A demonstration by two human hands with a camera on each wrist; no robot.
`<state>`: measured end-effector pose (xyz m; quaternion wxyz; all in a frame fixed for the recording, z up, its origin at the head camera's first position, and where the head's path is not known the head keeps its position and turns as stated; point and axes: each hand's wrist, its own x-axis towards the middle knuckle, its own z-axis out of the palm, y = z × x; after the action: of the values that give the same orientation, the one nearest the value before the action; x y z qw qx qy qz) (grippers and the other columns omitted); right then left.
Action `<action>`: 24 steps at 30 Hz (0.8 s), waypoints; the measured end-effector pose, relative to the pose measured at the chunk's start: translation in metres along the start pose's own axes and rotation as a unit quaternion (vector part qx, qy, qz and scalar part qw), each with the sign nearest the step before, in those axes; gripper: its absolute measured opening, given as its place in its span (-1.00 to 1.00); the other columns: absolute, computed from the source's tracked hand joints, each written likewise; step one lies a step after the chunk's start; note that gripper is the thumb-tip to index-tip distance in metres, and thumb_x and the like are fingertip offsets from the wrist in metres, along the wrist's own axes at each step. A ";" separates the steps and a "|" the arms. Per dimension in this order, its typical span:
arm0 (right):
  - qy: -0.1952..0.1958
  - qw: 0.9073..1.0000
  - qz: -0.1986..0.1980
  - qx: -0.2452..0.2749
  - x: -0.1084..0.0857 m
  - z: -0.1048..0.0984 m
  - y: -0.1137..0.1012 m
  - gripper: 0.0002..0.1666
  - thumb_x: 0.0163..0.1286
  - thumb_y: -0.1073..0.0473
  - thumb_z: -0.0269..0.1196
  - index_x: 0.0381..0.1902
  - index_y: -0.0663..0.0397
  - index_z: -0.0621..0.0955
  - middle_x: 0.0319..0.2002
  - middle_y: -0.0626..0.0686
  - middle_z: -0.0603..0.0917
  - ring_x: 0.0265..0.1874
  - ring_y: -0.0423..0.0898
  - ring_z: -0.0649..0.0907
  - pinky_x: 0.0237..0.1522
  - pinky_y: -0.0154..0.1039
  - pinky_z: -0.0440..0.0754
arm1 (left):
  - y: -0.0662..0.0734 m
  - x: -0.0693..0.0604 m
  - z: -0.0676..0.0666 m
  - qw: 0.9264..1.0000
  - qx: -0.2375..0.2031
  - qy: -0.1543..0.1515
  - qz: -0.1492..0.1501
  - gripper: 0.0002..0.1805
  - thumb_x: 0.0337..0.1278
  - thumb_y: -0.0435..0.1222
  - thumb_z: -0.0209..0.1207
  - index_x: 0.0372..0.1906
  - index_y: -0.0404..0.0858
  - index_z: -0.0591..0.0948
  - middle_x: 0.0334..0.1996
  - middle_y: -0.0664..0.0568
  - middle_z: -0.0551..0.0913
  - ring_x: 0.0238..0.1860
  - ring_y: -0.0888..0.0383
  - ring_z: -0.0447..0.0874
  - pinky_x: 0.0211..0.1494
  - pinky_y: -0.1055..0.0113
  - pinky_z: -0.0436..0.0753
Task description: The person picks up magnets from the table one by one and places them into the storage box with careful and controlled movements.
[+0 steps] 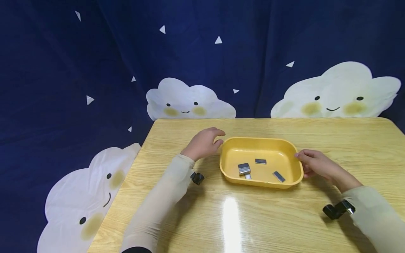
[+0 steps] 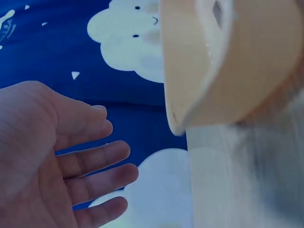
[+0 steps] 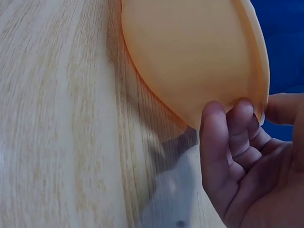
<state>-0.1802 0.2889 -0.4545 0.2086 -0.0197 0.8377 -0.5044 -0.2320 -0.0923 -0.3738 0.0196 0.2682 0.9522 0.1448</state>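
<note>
A yellow plastic basin [image 1: 234,181] stands on the table in the head view, with several small silver-grey rectangular pieces inside. Two of these, a flat piece [image 1: 261,161] and another piece [image 1: 278,176], lie apart, while a little cluster [image 1: 244,169] sits toward the left. My right hand [image 1: 317,165] pinches the basin's right rim; in the right wrist view its thumb is on the inner side and fingertips [image 3: 214,114] press the outer wall. Beside the left end, my left hand [image 1: 205,143] has its fingers spread loosely, and the left wrist view shows it apart from the basin [image 2: 199,102].
The wooden table [image 1: 269,221] carries the basin near its far side. Behind it hangs a dark blue curtain [image 1: 196,56] with white clouds and small triangles. Black wrist cameras sit on the left sleeve [image 1: 171,189] and the right sleeve [image 1: 373,207].
</note>
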 end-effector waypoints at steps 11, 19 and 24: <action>-0.010 1.000 0.013 0.001 -0.008 0.002 -0.002 -0.55 0.56 -0.06 0.04 -0.08 0.31 0.43 -0.40 -0.04 0.53 -0.48 -0.23 0.63 -0.37 -0.25 0.72 | -0.018 -0.063 0.011 0.998 -0.056 -0.026 -0.032 -0.52 0.48 -0.09 0.01 0.36 -0.20 0.45 0.36 -0.04 0.48 0.37 -0.02 0.48 0.40 0.06 0.46; -0.010 0.999 0.012 0.031 -0.006 0.003 0.001 -0.65 0.57 0.00 0.03 -0.18 0.23 0.42 -0.46 -0.08 0.52 -0.50 -0.22 0.64 -0.40 -0.24 0.72 | -0.021 -0.096 0.034 0.995 -0.088 -0.019 -0.031 -0.50 0.49 -0.11 -0.02 0.39 -0.20 0.38 0.39 -0.05 0.42 0.40 -0.01 0.43 0.41 0.06 0.45; -0.018 0.999 0.002 0.051 -0.006 0.003 0.004 -0.63 0.58 0.00 0.02 -0.19 0.25 0.38 -0.54 -0.12 0.51 -0.51 -0.21 0.66 -0.44 -0.23 0.72 | -0.024 -0.104 0.044 0.994 -0.104 -0.010 -0.029 -0.50 0.46 -0.15 0.03 0.38 -0.24 0.39 0.37 -0.08 0.45 0.37 -0.03 0.47 0.38 0.04 0.49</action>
<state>-0.1727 0.2900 -0.4574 0.2255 -0.0168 0.8072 -0.5452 -0.1502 -0.1539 -0.4271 0.0613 0.2386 0.9392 0.2393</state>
